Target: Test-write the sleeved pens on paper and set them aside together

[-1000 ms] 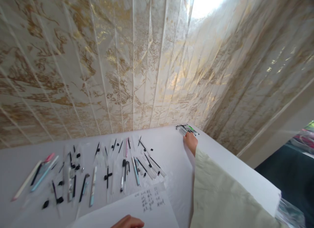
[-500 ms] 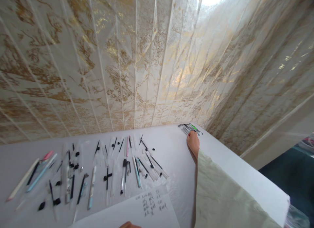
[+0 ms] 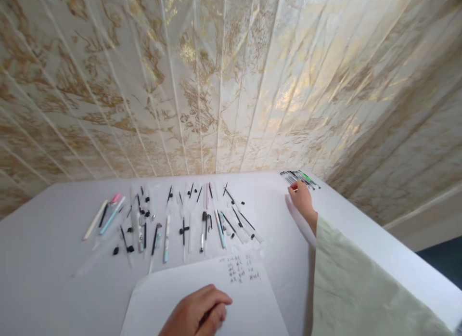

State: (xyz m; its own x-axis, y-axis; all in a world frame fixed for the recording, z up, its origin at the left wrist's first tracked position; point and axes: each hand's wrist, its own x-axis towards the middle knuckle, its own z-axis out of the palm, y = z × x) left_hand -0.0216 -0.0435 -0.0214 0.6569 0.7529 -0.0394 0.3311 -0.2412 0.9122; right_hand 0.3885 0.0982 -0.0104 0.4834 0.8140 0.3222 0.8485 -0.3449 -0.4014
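My right hand (image 3: 302,200), in a wide pale green sleeve (image 3: 346,278), reaches to the far right corner of the white table (image 3: 46,259). Its fingers are bent down at the near edge of a small pile of dark pens (image 3: 300,178), one with a green part, and seem pinched on a thin pen there. My left hand (image 3: 197,313) rests as a loose fist on a white sheet of paper (image 3: 252,307) with a few lines of handwriting at its top. Something dark and small shows between its curled fingers.
Several pens, refills, caps and clear wrappers (image 3: 180,220) lie spread in rows across the middle of the table. Pink, blue and cream pens (image 3: 104,215) lie at the left. A gold-patterned cream curtain (image 3: 216,85) hangs right behind the table.
The view has tipped down and swung right, so the table sits more centred. My left hand has come up into view on the paper. My right hand stays at the pen pile.
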